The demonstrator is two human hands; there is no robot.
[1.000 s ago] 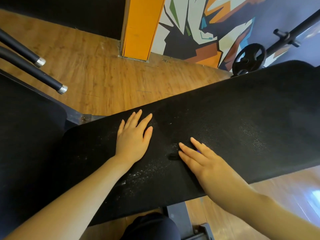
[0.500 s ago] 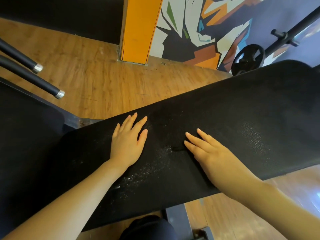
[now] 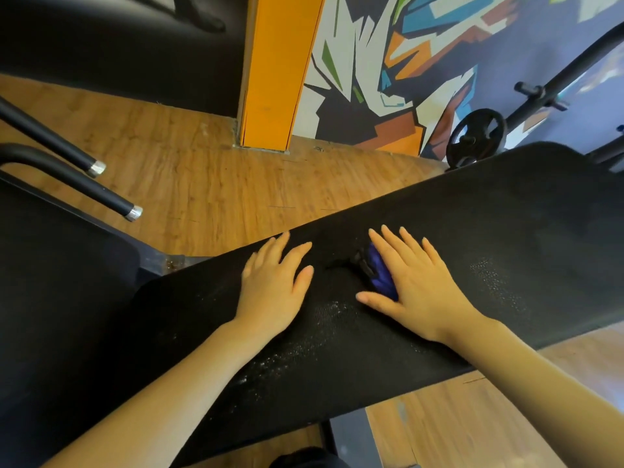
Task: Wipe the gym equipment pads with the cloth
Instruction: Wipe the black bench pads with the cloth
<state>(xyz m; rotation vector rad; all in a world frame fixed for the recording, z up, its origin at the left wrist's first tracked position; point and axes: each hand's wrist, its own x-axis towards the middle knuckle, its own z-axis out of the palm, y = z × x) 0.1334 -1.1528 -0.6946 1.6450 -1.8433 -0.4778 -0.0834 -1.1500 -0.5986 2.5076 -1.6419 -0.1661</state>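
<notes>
A long black bench pad (image 3: 472, 231) runs from lower left to upper right, with pale specks on its surface near the middle and right. My left hand (image 3: 273, 285) lies flat on the pad with straight fingers. My right hand (image 3: 415, 282) presses flat on a dark blue and black cloth (image 3: 378, 275), most of which is hidden under the palm. The two hands are a short gap apart.
A second black pad (image 3: 50, 282) sits at the left, with two black bars (image 3: 67, 184) ending in silver caps above it. An orange pillar (image 3: 277, 72) and painted wall stand behind. A weight plate (image 3: 476, 136) and barbell lean at the upper right. Wooden floor surrounds the bench.
My right hand has slid up the pad away from me with the cloth, and the blue fabric now shows beside its fingers. My left hand stays flat in about the same place.
</notes>
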